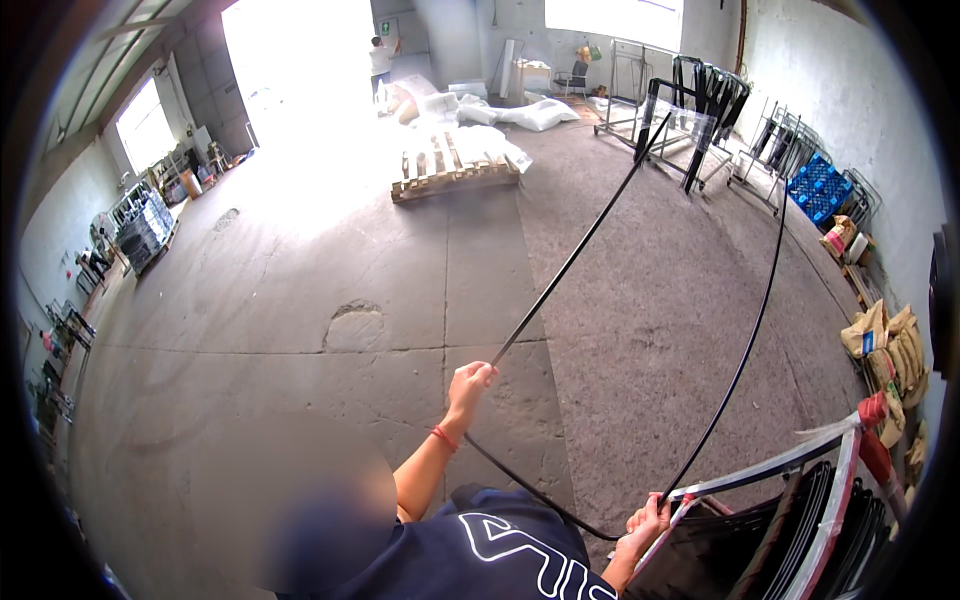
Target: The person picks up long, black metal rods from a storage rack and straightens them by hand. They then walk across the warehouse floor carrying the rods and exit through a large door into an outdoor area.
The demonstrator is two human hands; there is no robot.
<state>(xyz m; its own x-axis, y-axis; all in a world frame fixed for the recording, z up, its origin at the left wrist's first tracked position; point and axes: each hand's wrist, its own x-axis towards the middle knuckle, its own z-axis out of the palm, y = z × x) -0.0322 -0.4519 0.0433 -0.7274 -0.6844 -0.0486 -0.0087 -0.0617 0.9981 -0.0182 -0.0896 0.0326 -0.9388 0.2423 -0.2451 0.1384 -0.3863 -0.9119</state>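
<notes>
A long, thin, black flexible strip (575,258) is in both of my hands. My left hand (473,381), with a red band at the wrist, is closed around it in front of my body. From that hand one length slants up and away to the right, towards a far rack. My right hand (648,517) is closed on the strip lower down, beside a metal-framed rack (843,500). A second length curves up from it to the far right. Between my hands the strip sags in a loop near my dark shirt. Whether all lengths are one piece I cannot tell.
Black strips (800,530) lie inside the near rack. Farther off stand a rack hung with black strips (705,100), a blue plastic pallet (820,188) and paper sacks (890,345). A wooden pallet (455,183) bears white sacks. Another person (381,60) stands at the back.
</notes>
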